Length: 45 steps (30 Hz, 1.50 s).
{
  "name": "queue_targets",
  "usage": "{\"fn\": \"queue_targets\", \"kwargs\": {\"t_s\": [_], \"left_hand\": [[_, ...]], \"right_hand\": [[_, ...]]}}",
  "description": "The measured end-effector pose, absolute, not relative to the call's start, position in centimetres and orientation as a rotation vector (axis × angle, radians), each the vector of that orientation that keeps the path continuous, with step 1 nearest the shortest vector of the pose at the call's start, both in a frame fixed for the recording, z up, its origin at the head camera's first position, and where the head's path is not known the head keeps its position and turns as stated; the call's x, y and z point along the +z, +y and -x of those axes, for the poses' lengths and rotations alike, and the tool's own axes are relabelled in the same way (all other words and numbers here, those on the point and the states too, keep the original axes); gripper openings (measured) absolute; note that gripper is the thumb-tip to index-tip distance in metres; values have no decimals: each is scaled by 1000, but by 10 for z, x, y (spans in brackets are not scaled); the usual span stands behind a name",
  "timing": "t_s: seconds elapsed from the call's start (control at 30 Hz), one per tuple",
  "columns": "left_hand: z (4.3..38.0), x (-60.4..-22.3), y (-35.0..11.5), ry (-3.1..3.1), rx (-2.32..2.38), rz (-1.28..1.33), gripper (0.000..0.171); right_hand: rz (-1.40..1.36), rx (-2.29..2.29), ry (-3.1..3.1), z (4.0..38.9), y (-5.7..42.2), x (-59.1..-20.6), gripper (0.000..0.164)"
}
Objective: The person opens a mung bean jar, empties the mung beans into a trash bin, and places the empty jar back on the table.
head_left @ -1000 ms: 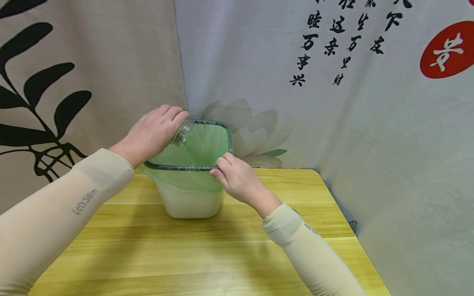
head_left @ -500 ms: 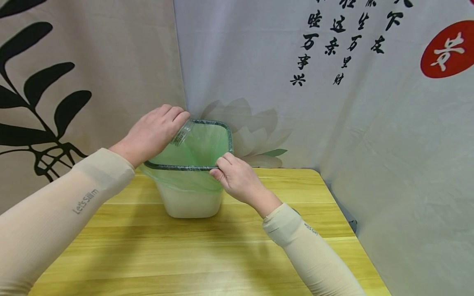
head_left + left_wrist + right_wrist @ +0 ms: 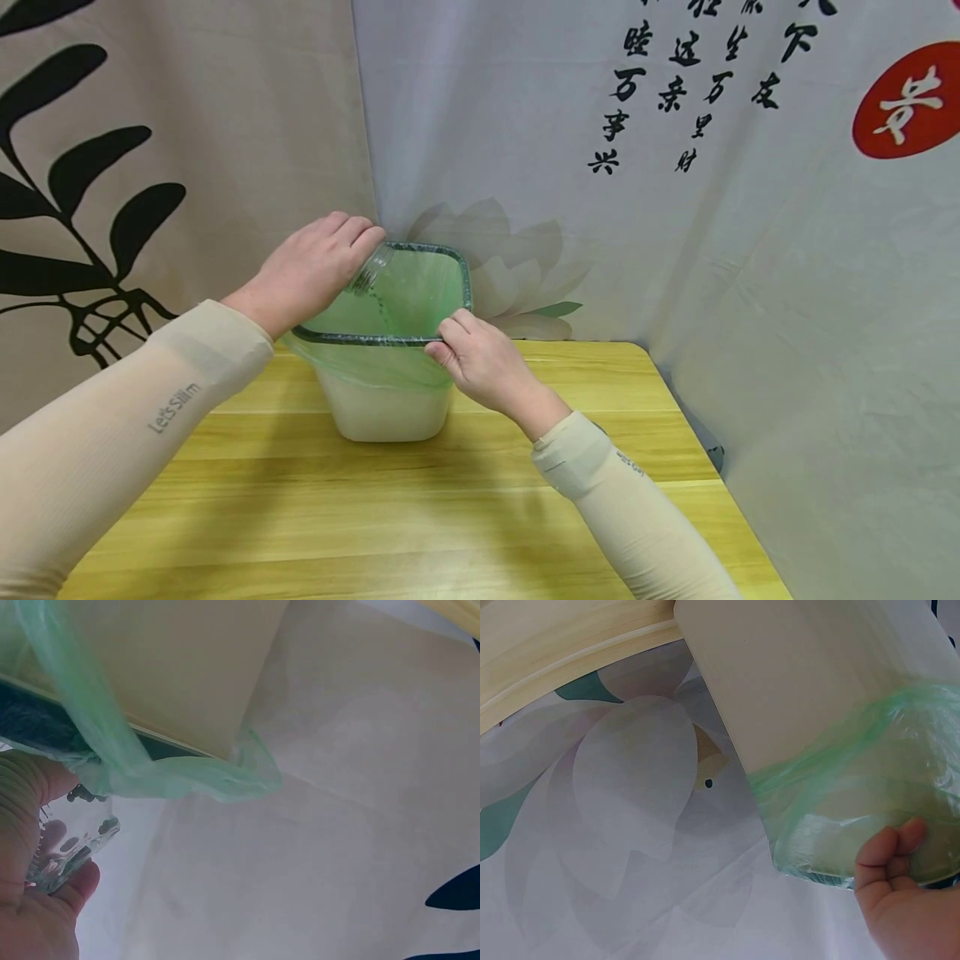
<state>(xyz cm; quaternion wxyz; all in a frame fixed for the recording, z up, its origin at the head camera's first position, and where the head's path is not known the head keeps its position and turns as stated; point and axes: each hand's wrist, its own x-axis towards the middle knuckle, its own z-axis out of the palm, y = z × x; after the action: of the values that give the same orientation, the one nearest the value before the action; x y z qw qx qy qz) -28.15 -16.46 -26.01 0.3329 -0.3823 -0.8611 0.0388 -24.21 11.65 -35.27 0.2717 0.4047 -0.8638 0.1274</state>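
Observation:
A whitish trash bin (image 3: 392, 417) with a dark rim stands on the table, lined with a green plastic bag (image 3: 420, 287) folded over the rim. My left hand (image 3: 311, 262) holds a clear glass (image 3: 370, 273) tipped mouth-down above the bin's opening. Small dark bits (image 3: 381, 307) drop from it into the bag. In the left wrist view, dark bits (image 3: 110, 825) also show in the glass (image 3: 71, 844), between thumb and fingers. My right hand (image 3: 487, 362) grips the near right corner of the rim, over the bag; its curled fingers (image 3: 881, 855) show in the right wrist view.
The yellow wood-grain table (image 3: 360, 517) extends toward me and to the right of the bin. Close behind it hangs a pale cloth backdrop (image 3: 525, 125) with printed leaves, a lotus and black characters. The table's right edge slants down past my right forearm.
Both hands and the bin stay in place. A few bits fell a second ago, none showed falling half a second ago, and now a thin line of dark bits drops from the glass.

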Motion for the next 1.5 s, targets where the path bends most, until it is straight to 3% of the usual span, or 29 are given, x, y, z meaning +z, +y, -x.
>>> {"fn": "queue_targets", "kwargs": {"t_s": [1.5], "left_hand": [[286, -264, -166, -2188, 144, 1027, 45]], "right_hand": [[-1078, 349, -2331, 243, 116, -354, 60]]}}
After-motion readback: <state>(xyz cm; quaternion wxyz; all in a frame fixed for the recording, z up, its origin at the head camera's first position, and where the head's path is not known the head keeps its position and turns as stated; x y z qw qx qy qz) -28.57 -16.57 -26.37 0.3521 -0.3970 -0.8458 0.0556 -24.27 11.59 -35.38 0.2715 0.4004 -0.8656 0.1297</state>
